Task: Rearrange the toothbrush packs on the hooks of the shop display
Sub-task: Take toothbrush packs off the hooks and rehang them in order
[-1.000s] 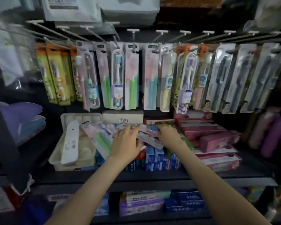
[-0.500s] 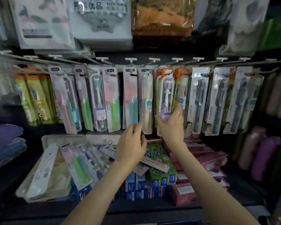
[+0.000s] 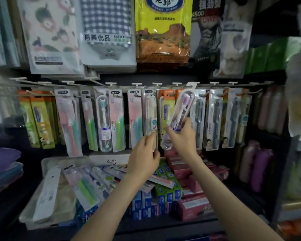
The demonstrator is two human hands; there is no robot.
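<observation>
A row of toothbrush packs hangs from white hooks (image 3: 137, 84) across the display. My right hand (image 3: 182, 136) grips a clear pack with a purple toothbrush (image 3: 181, 112), which is tilted with its top to the right, in front of the orange packs (image 3: 165, 108). Its hanger sits near a hook tip; whether it is on the hook I cannot tell. My left hand (image 3: 144, 157) pinches the bottom of a hanging clear pack with a pale toothbrush (image 3: 150, 115). Pink-and-green packs (image 3: 116, 119) hang to the left, grey ones (image 3: 214, 119) to the right.
Below the hooks a shelf holds loose toothbrush packs (image 3: 87, 185), a beige tray (image 3: 47, 162), blue and green toothpaste boxes (image 3: 163, 193) and pink boxes (image 3: 195, 206). Towel packs (image 3: 108, 32) hang above the hooks. Purple bottles (image 3: 261, 167) stand at the right.
Both hands rose from the shelf to the hanging row. My right hand took the purple pack and swung it to a tilt; my left hand closed on the pale pack's bottom.
</observation>
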